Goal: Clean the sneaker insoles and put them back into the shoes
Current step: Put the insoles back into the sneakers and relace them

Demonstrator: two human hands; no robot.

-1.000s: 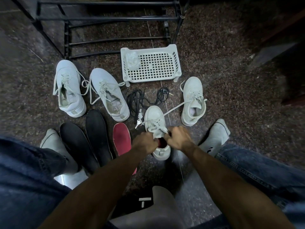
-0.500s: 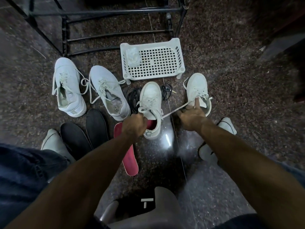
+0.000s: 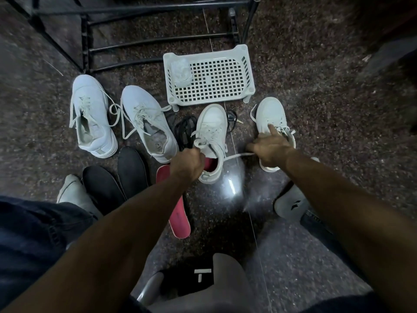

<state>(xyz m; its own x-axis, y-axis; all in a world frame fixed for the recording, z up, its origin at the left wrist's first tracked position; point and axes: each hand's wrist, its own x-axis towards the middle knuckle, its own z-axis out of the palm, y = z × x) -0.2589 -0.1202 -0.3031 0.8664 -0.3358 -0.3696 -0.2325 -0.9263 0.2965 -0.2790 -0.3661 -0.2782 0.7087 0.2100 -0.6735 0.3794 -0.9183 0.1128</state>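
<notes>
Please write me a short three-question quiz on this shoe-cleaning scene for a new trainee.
1. True or false: the red insole on the floor is already inside a sneaker.
2. How many black insoles lie on the floor? A) one B) two C) four
3. Fill in: the left hand grips the heel end of the sneaker with the ____ lining.

Key
1. False: it lies flat on the floor beside the left forearm.
2. B: two lie side by side, near the grey-white sneaker pair.
3. Red. The right hand meanwhile rests on the other white sneaker, forefinger pointing along its laces.
</notes>
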